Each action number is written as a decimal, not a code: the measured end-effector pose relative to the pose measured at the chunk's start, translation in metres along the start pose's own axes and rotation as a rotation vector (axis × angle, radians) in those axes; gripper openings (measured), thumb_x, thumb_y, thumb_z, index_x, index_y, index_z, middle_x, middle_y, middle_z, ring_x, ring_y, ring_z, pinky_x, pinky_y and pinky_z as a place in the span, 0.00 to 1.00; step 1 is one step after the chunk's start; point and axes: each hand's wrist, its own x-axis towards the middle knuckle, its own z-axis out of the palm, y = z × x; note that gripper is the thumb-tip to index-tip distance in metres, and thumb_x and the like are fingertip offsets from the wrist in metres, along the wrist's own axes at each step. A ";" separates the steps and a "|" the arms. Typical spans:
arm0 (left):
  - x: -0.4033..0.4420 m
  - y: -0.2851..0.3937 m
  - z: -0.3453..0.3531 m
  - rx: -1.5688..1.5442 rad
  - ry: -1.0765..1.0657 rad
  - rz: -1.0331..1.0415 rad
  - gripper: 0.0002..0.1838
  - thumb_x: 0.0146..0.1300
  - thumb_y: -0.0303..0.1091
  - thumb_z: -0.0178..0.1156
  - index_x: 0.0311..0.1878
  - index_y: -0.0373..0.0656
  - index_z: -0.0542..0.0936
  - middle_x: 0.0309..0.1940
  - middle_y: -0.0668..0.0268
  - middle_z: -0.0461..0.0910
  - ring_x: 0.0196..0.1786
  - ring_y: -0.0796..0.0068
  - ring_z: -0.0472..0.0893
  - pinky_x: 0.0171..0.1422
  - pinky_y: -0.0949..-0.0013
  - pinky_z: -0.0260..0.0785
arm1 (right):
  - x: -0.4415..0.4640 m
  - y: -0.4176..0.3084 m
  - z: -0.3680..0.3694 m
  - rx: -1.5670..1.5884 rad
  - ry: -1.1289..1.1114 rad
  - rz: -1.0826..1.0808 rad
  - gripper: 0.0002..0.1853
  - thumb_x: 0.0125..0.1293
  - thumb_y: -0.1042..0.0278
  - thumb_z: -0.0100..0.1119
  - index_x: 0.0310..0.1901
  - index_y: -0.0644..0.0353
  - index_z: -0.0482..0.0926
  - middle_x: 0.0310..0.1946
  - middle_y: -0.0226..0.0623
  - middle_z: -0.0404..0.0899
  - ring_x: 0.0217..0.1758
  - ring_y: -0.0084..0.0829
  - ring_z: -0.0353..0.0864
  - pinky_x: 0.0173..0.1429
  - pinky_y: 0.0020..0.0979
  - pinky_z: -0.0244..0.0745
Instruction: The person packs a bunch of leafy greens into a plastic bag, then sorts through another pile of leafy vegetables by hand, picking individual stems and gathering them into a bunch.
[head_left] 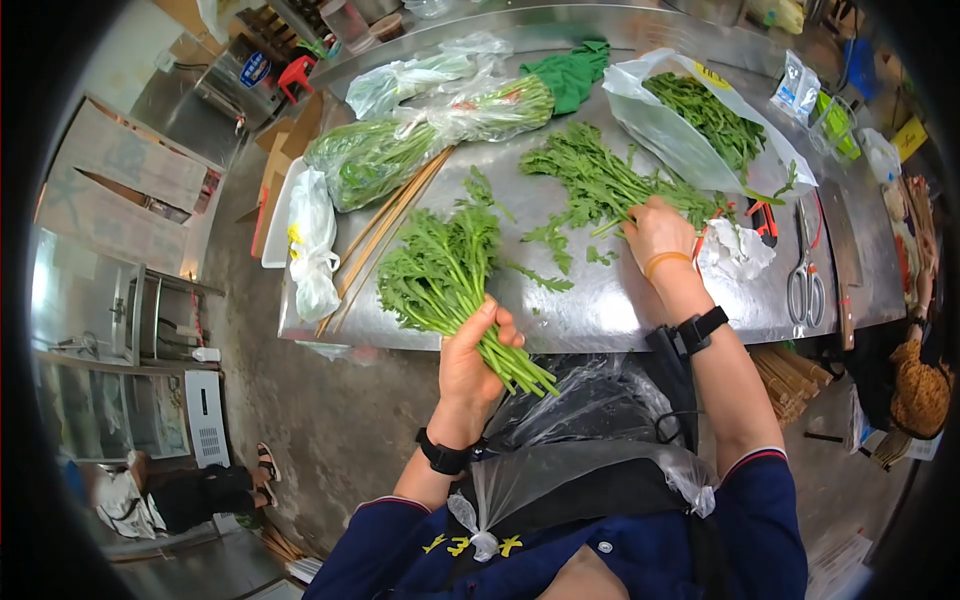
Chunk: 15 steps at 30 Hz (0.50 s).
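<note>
A thick bunch of chrysanthemum greens [440, 275] is gripped round its stems by my left hand [472, 350]. Its leaves point up and to the left, and the cut stem ends stick out below the fist toward my apron. My right hand [658, 238] reaches onto a loose pile of chrysanthemum greens [590, 170] on the metal table [600, 310], fingers closed at the stems; the fingertips are partly hidden. Just behind it, an open plastic bag [640, 85] holds more greens [705, 120]. A crumpled white tissue [738, 250] lies right of that wrist.
Scissors [806, 285] and a knife [846, 250] lie at the table's right. Bagged vegetables [380, 160], thin wooden sticks [385, 235] and a knotted plastic bag [313, 250] occupy the left. A green cloth [570, 75] sits behind. Another person [190, 500] is at lower left.
</note>
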 end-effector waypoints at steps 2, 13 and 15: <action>0.000 -0.003 -0.002 -0.025 -0.038 -0.028 0.05 0.60 0.31 0.55 0.37 0.43 0.71 0.22 0.71 0.70 0.23 0.81 0.67 0.29 0.75 0.62 | 0.008 -0.003 0.000 0.096 -0.074 0.139 0.07 0.53 0.62 0.55 0.31 0.53 0.80 0.32 0.36 0.76 0.36 0.40 0.76 0.38 0.37 0.71; 0.007 -0.011 0.005 -0.036 0.002 -0.088 0.13 0.60 0.31 0.55 0.46 0.35 0.71 0.21 0.70 0.68 0.23 0.82 0.65 0.27 0.77 0.58 | -0.033 0.019 -0.031 1.697 -0.705 0.568 0.09 0.59 0.62 0.57 0.34 0.59 0.76 0.26 0.27 0.76 0.22 0.12 0.67 0.24 0.13 0.58; 0.003 -0.017 0.002 -0.052 0.019 -0.105 0.11 0.59 0.31 0.55 0.42 0.36 0.72 0.21 0.69 0.69 0.23 0.81 0.65 0.27 0.75 0.58 | -0.049 -0.014 -0.040 1.830 -0.533 0.597 0.07 0.59 0.63 0.58 0.33 0.57 0.76 0.26 0.26 0.76 0.22 0.11 0.67 0.23 0.12 0.58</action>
